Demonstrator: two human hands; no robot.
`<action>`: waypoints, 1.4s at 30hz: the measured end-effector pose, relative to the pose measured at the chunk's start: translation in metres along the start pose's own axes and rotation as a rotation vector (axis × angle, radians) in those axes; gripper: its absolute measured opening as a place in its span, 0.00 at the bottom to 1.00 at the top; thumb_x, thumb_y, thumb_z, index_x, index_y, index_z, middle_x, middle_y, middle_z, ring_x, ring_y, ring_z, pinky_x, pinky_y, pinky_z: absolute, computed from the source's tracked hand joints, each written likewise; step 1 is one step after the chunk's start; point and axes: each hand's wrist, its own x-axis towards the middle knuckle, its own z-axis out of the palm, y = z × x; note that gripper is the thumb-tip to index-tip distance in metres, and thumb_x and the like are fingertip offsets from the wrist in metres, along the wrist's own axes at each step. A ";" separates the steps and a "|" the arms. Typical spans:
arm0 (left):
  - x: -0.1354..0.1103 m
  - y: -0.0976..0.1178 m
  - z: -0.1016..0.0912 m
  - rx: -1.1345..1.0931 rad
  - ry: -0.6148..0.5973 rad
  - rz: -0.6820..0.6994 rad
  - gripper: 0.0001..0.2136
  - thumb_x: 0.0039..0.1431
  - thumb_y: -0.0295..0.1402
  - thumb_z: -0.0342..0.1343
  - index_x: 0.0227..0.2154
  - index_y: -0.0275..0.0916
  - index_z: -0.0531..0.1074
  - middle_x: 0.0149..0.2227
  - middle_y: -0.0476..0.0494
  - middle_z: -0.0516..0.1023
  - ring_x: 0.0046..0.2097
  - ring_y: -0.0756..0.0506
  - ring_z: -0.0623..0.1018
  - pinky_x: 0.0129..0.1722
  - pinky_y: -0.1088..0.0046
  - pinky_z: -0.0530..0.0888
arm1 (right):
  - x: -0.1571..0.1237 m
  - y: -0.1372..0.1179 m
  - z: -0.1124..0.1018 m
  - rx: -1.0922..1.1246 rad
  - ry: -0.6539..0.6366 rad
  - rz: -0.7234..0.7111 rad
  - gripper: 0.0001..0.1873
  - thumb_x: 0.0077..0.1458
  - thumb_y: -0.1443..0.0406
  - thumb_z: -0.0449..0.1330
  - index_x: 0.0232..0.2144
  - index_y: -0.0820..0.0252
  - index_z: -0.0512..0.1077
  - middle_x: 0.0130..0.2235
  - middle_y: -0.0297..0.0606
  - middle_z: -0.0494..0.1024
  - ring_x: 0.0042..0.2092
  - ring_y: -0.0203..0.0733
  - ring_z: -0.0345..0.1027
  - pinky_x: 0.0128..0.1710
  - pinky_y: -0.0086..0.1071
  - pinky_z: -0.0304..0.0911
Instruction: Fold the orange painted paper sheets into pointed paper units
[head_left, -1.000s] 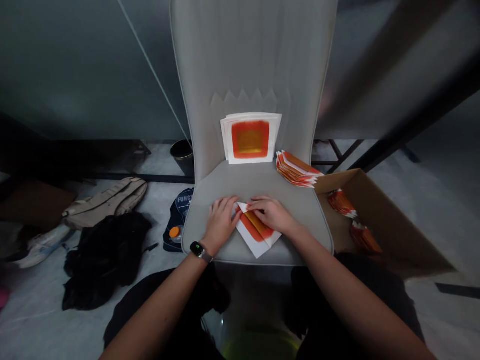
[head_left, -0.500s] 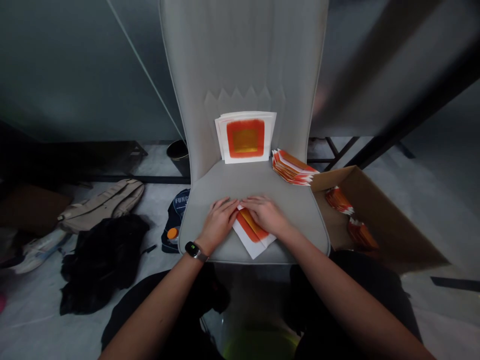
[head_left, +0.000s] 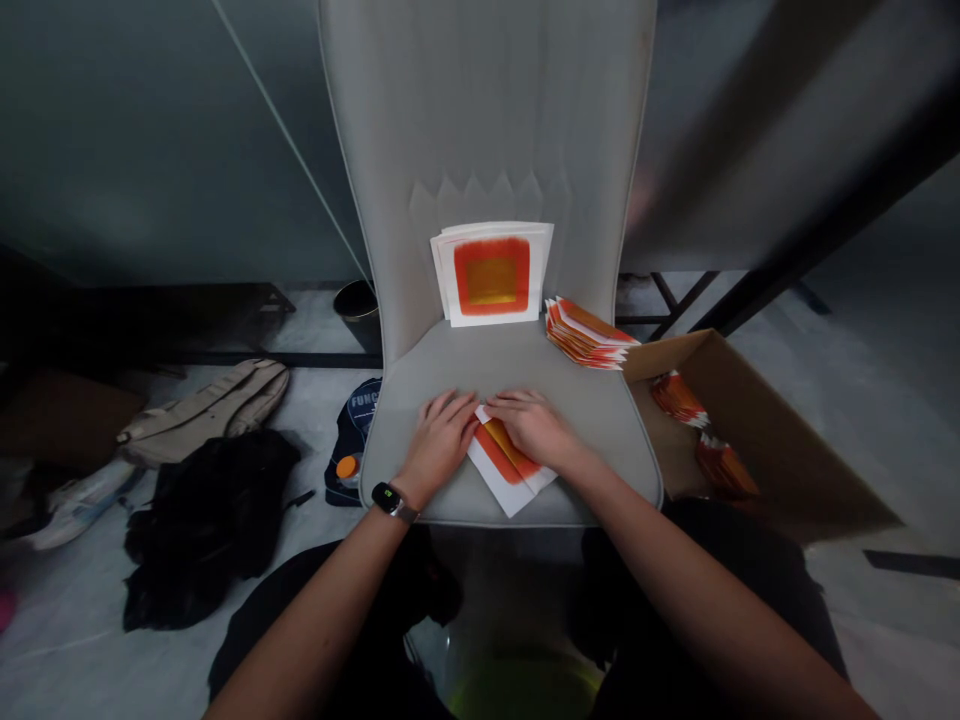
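Observation:
A partly folded paper sheet point(head_left: 509, 495), white with red-orange and gold print, lies on the seat of a grey chair point(head_left: 435, 352). My left hand point(head_left: 441, 437), with a watch on its wrist, grips the sheet's far-left edge, its fingers close together. Across the sheet's upper right, my right hand point(head_left: 532, 428) presses the fold with bent fingers. Both sets of fingertips nearly meet at the far corner, and the thumbs are mostly hidden. Several flat sheets point(head_left: 492, 276) with the same print lean upright against the backrest.
A stack of folded papers point(head_left: 589, 335) rests at the seat's right rear. Beside the chair a cardboard box point(head_left: 787, 450) holds more folded bundles point(head_left: 726, 466). On the floor to the left lie a black cloth item point(head_left: 214, 525), a beige bag point(head_left: 210, 412) and a dark bag point(head_left: 352, 420) with an orange-capped bottle point(head_left: 348, 469).
Both hands stay at the sheet's far corner with only slight finger movement. The whole view has shifted very little.

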 end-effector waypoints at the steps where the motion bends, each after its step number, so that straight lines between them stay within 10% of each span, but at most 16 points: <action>1: 0.000 -0.001 0.001 0.001 -0.018 0.022 0.17 0.73 0.33 0.48 0.61 0.41 0.70 0.63 0.43 0.73 0.68 0.37 0.64 0.64 0.52 0.63 | 0.000 0.000 0.001 0.004 0.010 0.001 0.21 0.67 0.73 0.52 0.56 0.56 0.76 0.58 0.41 0.78 0.59 0.48 0.70 0.59 0.46 0.62; 28: 0.003 0.002 -0.009 -0.016 -0.115 0.016 0.15 0.72 0.37 0.51 0.57 0.46 0.75 0.61 0.44 0.76 0.70 0.31 0.61 0.65 0.35 0.56 | -0.016 0.017 -0.045 0.063 -0.150 0.153 0.16 0.62 0.60 0.60 0.49 0.54 0.81 0.66 0.46 0.68 0.71 0.58 0.51 0.69 0.57 0.48; 33: 0.011 0.000 -0.007 -0.043 -0.032 -0.010 0.10 0.68 0.40 0.58 0.44 0.46 0.82 0.53 0.46 0.81 0.63 0.33 0.69 0.62 0.44 0.61 | -0.033 0.022 -0.071 0.148 -0.155 0.446 0.19 0.66 0.54 0.56 0.46 0.59 0.80 0.46 0.45 0.83 0.47 0.49 0.77 0.46 0.37 0.69; 36: 0.013 0.002 -0.009 -0.079 -0.008 -0.015 0.11 0.68 0.42 0.58 0.42 0.45 0.82 0.50 0.45 0.82 0.56 0.36 0.71 0.57 0.51 0.66 | -0.048 0.011 -0.078 0.156 -0.236 0.672 0.23 0.64 0.46 0.56 0.39 0.59 0.78 0.31 0.40 0.82 0.31 0.45 0.74 0.29 0.33 0.62; 42: 0.011 0.011 -0.016 -0.066 -0.052 -0.043 0.09 0.66 0.38 0.60 0.44 0.42 0.80 0.44 0.42 0.79 0.48 0.37 0.70 0.49 0.58 0.69 | -0.063 -0.018 -0.064 0.115 -0.247 0.620 0.14 0.59 0.53 0.63 0.41 0.54 0.73 0.33 0.37 0.81 0.34 0.45 0.75 0.28 0.31 0.55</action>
